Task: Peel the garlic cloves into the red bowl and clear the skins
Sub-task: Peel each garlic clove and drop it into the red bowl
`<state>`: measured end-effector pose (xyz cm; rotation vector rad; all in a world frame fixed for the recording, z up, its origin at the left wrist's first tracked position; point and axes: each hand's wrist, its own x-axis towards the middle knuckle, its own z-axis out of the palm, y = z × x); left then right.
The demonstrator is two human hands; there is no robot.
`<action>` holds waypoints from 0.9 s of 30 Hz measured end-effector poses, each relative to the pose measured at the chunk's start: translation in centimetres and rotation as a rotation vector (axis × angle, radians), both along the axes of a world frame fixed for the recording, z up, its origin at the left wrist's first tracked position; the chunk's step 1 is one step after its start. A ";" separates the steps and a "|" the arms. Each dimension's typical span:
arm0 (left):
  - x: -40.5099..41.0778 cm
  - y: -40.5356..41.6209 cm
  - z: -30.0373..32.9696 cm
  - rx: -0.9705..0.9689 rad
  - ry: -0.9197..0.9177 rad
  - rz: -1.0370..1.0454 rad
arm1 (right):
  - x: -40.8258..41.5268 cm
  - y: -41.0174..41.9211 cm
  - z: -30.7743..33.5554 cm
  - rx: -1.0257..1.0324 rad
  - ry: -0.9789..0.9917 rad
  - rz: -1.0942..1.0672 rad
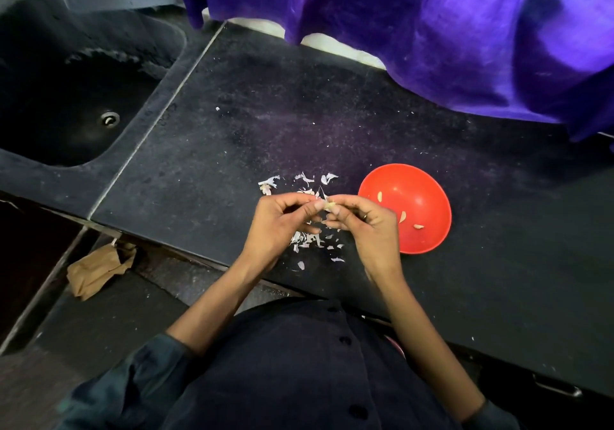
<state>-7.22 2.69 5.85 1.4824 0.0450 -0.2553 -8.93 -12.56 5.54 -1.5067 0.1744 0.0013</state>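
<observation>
Three peeled cloves (402,217) lie in the red bowl (428,177) (skins (309,240) uncleared on worktop (232,124)); left hand (282,220) and right hand (365,223) pinch another clove (330,204).

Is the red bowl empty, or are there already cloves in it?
Not empty. The red bowl holds three pale peeled cloves, lying apart on its inside; most of its red surface is bare.
</observation>
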 end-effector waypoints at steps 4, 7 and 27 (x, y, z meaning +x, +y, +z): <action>-0.1 -0.1 0.0 -0.005 -0.002 0.006 | 0.0 0.1 0.0 0.065 0.030 -0.011; -0.2 -0.2 -0.2 0.056 -0.045 0.041 | -0.1 0.2 0.3 0.099 0.035 -0.006; -1.0 -0.5 0.2 0.239 -0.212 0.101 | -0.1 0.3 0.5 0.128 -0.051 -0.045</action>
